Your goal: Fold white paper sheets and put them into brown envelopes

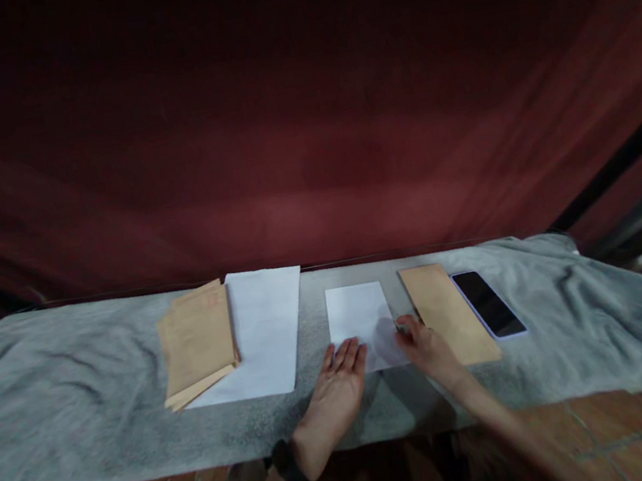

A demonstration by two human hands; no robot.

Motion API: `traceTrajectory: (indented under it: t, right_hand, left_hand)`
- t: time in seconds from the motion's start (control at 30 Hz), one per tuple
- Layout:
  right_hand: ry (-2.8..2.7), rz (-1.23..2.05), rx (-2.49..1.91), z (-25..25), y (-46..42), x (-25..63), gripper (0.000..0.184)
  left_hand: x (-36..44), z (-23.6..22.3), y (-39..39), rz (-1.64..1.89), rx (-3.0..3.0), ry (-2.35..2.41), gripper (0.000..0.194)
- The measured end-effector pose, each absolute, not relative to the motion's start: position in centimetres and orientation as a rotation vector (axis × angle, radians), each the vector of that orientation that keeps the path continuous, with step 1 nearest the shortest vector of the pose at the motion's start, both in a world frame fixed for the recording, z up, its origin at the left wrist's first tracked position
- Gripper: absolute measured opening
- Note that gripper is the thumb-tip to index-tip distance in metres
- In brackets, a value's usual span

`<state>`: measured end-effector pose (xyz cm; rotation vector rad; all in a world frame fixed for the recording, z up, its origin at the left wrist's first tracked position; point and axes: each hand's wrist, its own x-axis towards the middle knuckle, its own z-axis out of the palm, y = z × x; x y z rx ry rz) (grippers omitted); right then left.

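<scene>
Where the grey cloth [75, 388] covers the left part of the bench, a fanned stack of brown envelopes [199, 339] lies over the left side of a large white paper [268, 331], whose upper end reaches the bench's far edge. Next comes the left hand [339, 377], reaching in over the near edge with a dark wristband [291, 471] on its wrist. Its fingers are straight, close together and laid low over the near left corner of a small white sheet [357, 308]; they seem to rest there rather than grasp.

That sheet lies flat around the middle of the bench, its far side short of the bench's far edge. It looks like plain paper, so it should be very light, limp, quick to slide and easy to crease; a light press at one corner and a soft pinch on the opposite side would suit it best. At its right edge the right hand [428, 347] comes in from the near right, forearm slanting, fingers curled with thumb and forefinger close together. Whether they hold the paper's edge, I cannot tell; a small dark spot by the fingertips is too small to make out.

Just beyond that hand lies a single brown envelope [453, 313], slanting towards the near edge, partly behind the fingers. Just beside it, furthest right of these, a phone [487, 303] lies screen up, at a similar slant.
</scene>
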<state>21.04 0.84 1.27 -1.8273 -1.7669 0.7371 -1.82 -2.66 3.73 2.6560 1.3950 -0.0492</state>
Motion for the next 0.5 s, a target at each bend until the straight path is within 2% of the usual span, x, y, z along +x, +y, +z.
traceTrajectory:
  t: [0.13, 0.33, 0.5]
  right_hand:
    - [-1.909, 0.413, -1.740, 2.3, 0.8, 20.7, 0.032]
    - [-2.276, 0.192, -1.414, 0.6, -0.2, 17.5, 0.047]
    - [-2.380, 0.049, -1.453, -0.9, -1.0, 16.6, 0.051]
  left_hand:
    - [-1.7, 3.2, -2.9, -0.092, 2.728, 1.375, 0.056]
    - [-1.6, 4.0, -3.8, 0.059, 2.617, 1.363, 0.056]
    - [-1.5, 4.9, -2.4, 0.238, 2.429, 1.504, 0.044]
